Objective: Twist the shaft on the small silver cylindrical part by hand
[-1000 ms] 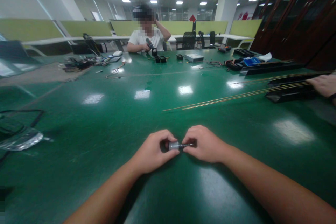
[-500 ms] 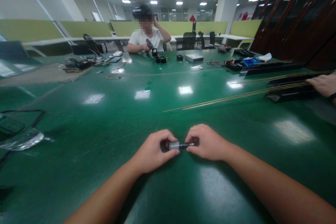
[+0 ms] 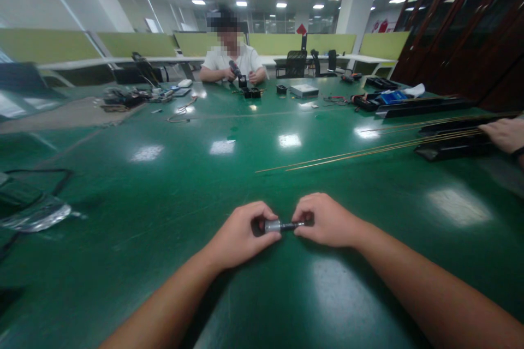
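Glossy green, the desk (image 3: 164,202) fills most of the frame beneath rows of ceiling lights. At lower centre, a small silver cylinder (image 3: 272,226) lies sideways, its thin dark shaft (image 3: 289,226) pointing right. The left hand (image 3: 241,234) has its fingers nearly closed, pinching the cylinder. The right hand (image 3: 327,221) curls its fingers around the shaft's outer end, with little gap between the tips; whether they grip it, I cannot tell. Above and right of centre, thin golden rods (image 3: 352,156) run toward black channels (image 3: 446,150), where another person's hand (image 3: 505,133) rests at the right edge. At upper centre sits a person in a white shirt (image 3: 241,57), near a silver box (image 3: 304,90).
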A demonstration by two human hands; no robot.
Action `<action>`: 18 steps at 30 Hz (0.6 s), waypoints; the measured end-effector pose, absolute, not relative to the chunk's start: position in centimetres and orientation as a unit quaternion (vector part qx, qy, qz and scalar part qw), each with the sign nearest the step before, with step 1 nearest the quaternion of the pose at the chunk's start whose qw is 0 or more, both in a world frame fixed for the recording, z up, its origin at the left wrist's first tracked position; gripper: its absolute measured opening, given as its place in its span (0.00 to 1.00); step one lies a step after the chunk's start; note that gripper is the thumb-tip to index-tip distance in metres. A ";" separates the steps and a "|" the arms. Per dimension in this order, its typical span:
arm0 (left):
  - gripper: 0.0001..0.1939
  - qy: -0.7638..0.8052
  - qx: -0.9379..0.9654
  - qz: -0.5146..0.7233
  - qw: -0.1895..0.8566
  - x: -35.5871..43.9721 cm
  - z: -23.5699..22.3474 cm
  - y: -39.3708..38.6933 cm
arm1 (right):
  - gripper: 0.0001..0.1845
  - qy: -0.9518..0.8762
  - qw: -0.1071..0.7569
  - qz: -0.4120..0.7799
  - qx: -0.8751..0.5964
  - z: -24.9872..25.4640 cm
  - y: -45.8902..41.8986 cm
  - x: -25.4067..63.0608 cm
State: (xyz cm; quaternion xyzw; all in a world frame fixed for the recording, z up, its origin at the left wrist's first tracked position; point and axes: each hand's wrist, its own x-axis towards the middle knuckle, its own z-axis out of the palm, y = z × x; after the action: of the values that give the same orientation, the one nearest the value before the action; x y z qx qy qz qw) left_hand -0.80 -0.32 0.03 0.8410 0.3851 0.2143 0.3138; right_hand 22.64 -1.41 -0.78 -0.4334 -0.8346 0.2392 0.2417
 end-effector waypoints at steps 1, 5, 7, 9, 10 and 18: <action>0.07 0.385 0.841 0.214 0.315 -0.8 0.0 -0.3 | 0.04 -0.833 0.239 0.245 -0.434 -0.8 -1.4 22.7; 0.08 0.384 0.839 0.218 0.317 -0.8 -0.1 -0.3 | 0.04 -0.828 0.234 0.261 -0.437 -0.7 -1.3 23.0; 0.08 0.385 0.839 0.218 0.316 -0.8 -0.1 -0.3 | 0.04 -0.826 0.228 0.266 -0.442 -0.6 -1.3 23.2; 0.08 0.385 0.840 0.217 0.315 -0.8 -0.1 -0.2 | 0.04 -0.826 0.222 0.268 -0.444 -0.5 -1.2 23.4; 0.08 0.385 0.840 0.217 0.315 -0.8 -0.1 -0.2 | 0.04 -0.826 0.219 0.268 -0.445 -0.4 -1.2 23.5; 0.08 0.384 0.839 0.217 0.320 -0.9 0.0 -0.3 | 0.05 -0.811 0.194 0.292 -0.469 0.0 -0.8 24.4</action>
State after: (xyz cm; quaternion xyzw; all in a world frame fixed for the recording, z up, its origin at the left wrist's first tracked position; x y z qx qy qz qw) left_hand -0.86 -0.26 0.05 0.8387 0.3836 0.2172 0.3198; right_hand 24.38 -0.83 0.01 -0.4694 -0.8105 0.2919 0.1937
